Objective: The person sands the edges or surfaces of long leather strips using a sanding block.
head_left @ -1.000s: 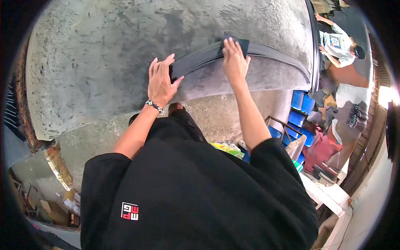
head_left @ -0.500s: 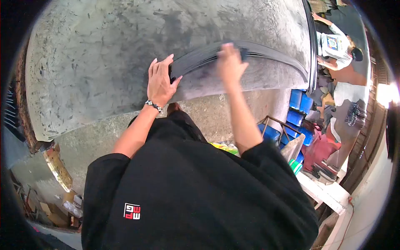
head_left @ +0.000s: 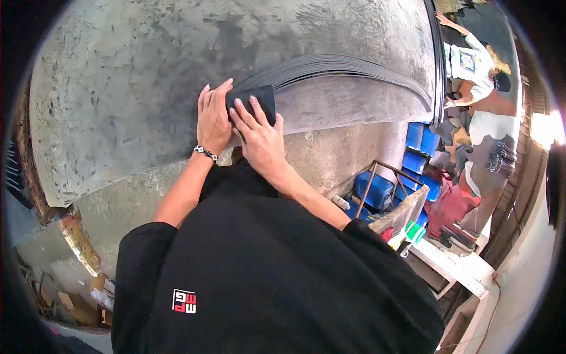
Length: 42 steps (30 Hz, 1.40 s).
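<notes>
A bundle of long, thin, dark strips [head_left: 330,66] curves over the large grey tabletop [head_left: 147,76], with its left end by my hands. My left hand [head_left: 213,118], with a bracelet at the wrist, rests on the table at that end, fingers stretched out. Close beside it, my right hand [head_left: 259,138] grips a flat black pad [head_left: 259,97]; its fingers lie across the pad's face and its thumb is at the right edge. The pad covers the near end of the strips.
More dark strips [head_left: 438,65] hang along the table's right edge. Beyond it, a person [head_left: 474,65] works at another table with leather pieces [head_left: 495,124]. Blue containers [head_left: 372,189] and a metal-framed stand [head_left: 407,206] are on the floor to the right.
My right hand has come left along the strips with the black pad, from mid-bundle to beside my left hand. My left hand has shifted slightly left.
</notes>
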Each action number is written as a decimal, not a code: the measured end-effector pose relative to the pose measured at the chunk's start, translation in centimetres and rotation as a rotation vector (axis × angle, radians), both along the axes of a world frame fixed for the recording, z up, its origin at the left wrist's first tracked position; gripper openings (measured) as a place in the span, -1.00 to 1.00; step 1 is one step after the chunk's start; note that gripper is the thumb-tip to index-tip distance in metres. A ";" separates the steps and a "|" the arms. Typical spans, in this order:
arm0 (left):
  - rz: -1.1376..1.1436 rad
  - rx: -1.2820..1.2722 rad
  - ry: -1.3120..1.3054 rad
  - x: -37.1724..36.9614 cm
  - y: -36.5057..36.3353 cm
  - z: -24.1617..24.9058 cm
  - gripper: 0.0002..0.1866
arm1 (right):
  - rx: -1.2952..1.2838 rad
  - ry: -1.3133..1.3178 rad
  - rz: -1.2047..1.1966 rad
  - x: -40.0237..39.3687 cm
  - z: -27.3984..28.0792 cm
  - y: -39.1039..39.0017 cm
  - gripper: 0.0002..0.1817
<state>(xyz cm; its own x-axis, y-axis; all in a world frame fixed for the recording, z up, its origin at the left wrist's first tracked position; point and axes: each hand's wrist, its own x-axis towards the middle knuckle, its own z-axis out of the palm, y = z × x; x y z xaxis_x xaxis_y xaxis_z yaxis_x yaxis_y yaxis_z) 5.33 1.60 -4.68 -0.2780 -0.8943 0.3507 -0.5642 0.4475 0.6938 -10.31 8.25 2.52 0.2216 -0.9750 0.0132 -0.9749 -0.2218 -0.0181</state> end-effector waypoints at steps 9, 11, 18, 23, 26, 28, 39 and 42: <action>0.018 0.073 0.018 -0.2 0.1 1.2 -0.15 | -0.137 0.149 -0.353 -11.8 -2.2 -4.1 -0.53; 0.012 0.064 -0.010 -0.5 0.1 0.8 -0.19 | -0.037 -0.094 -0.125 -1.4 -0.3 -0.8 -0.47; 0.016 0.037 -0.035 -0.5 0.1 1.1 -0.31 | -0.042 -0.069 -0.410 -20.8 0.3 -6.7 -0.49; 0.005 0.047 -0.059 -0.4 0.0 1.0 -0.34 | -0.091 0.042 -0.242 -6.8 -1.1 -3.9 -0.47; -0.007 0.053 -0.107 -0.3 0.1 1.4 -0.31 | -0.111 -0.156 0.015 -2.1 -1.0 -0.2 -0.46; 0.013 0.049 -0.102 -0.6 0.0 1.7 -0.32 | -0.057 -0.043 -0.070 -7.4 1.5 -3.0 -0.53; 0.070 0.024 -0.370 -5.2 -1.2 3.8 -0.03 | -0.303 -0.657 -1.053 -34.6 0.8 -1.9 -0.57; 0.016 -0.002 -0.392 -5.1 -1.2 1.8 -0.09 | -0.299 -1.073 -1.080 -31.2 0.5 -1.2 -0.55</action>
<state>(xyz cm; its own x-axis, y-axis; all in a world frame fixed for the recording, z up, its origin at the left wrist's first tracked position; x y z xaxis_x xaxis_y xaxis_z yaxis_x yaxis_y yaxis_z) 0.20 0.37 -2.83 -0.3773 -0.8990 0.2223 -0.7934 0.4376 0.4231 -41.54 7.04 2.97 -0.8013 -0.5923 -0.0838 -0.2272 0.4309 -0.8734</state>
